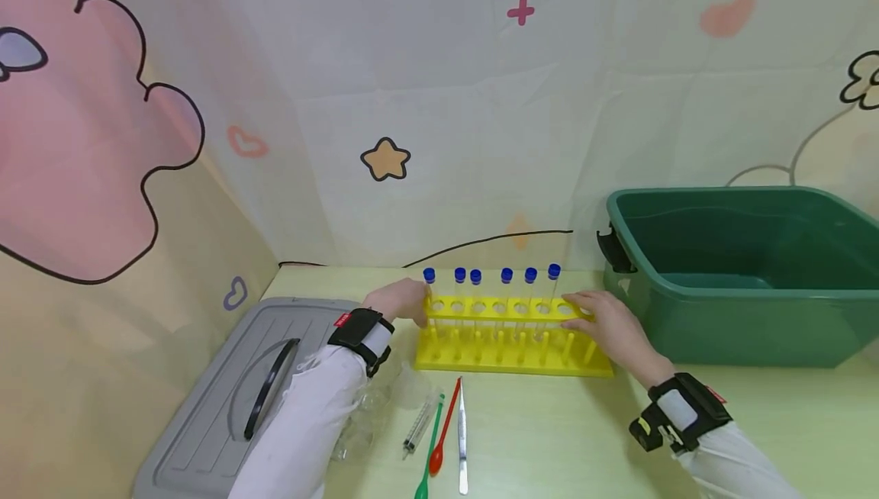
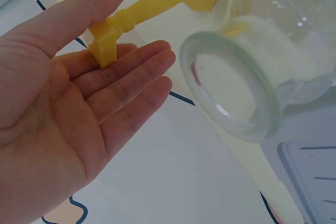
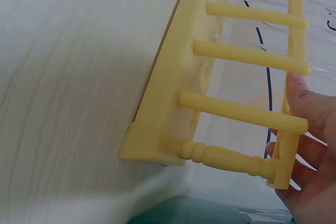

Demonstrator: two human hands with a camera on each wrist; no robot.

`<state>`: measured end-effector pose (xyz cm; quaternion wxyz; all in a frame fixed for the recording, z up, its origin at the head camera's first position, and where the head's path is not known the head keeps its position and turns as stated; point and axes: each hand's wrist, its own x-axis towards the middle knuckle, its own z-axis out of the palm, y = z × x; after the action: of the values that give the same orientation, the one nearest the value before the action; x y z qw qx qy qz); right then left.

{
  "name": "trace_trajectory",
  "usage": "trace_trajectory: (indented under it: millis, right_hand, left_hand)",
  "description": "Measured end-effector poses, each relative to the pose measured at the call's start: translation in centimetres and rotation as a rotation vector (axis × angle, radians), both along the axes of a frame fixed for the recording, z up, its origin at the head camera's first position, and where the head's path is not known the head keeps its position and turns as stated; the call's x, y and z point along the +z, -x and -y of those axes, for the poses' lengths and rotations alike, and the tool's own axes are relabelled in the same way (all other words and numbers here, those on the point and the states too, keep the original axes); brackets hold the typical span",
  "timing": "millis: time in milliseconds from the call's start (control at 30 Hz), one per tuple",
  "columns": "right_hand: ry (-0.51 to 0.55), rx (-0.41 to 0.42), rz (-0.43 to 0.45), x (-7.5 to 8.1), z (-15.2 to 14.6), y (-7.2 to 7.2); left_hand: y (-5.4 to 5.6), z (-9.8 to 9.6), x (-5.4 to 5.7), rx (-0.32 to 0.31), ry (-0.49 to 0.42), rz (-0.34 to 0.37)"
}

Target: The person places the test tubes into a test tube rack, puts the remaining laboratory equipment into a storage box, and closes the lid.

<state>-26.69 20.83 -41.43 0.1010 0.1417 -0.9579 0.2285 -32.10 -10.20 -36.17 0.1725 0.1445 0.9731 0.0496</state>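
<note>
A yellow test tube rack (image 1: 515,363) stands at the back of the table, holding several clear tubes with blue caps (image 1: 507,275). My left hand (image 1: 401,301) grips the left end of its upper bar. In the left wrist view the thumb lies on one side of the rack's end (image 2: 105,43) and the fingers on the other. At the opposite end, my right hand (image 1: 614,327) holds the upper bar between thumb and fingers. The right wrist view shows the rack's base (image 3: 168,77) and pegs beside that hand. A clear glass vessel (image 2: 231,85) is close to my left hand.
A green bin (image 1: 742,331) stands at the right. On the left lies a grey lid (image 1: 199,415) with a black handle. In front of the rack are a syringe (image 1: 419,426), a green spoon (image 1: 434,430), a red spoon (image 1: 446,430) and a thin metal tool (image 1: 463,438). Clear glassware (image 1: 364,423) sits by my left sleeve.
</note>
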Motion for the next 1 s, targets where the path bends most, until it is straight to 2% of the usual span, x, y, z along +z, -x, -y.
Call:
trace_trajectory:
  millis: [100, 200, 333, 400, 567, 700, 900, 1000]
  right_hand:
    - [0.004, -0.009, 0.016, 0.0, 0.1, 0.1]
    - [-0.002, -0.018, 0.013, -0.4, -0.1, 0.4]
    - [0.017, -0.011, 0.028, -0.3, -0.1, 0.4]
    - [0.034, -0.009, 0.048, 0.3, 0.1, 0.0]
    - [0.034, -0.020, 0.048, 0.4, 0.4, -0.1]
    - [0.047, -0.023, 0.037, 0.2, 0.7, 0.0]
    - [0.049, -0.032, 0.034, 0.2, 1.2, -0.1]
    - [0.042, -0.034, 0.032, 0.3, 1.5, -0.1]
  left_hand:
    - [-0.3, 0.2, 0.2, 0.004, -0.003, 0.011]
    - [-1.0, 0.7, 1.2, -0.010, -0.004, -0.018]
    - [-2.5, 1.3, 3.2, -0.003, 0.029, -0.126]
    - [-3.4, 1.4, 3.9, 0.013, 0.056, -0.177]
    - [-5.6, 0.8, 4.9, -0.006, 0.085, -0.260]
    - [-6.6, -0.3, 4.7, -0.074, 0.055, -0.309]
    - [-7.3, -2.5, 3.3, -0.269, -0.054, -0.378]
    - [-7.6, -4.0, 2.8, -0.329, -0.074, -0.405]
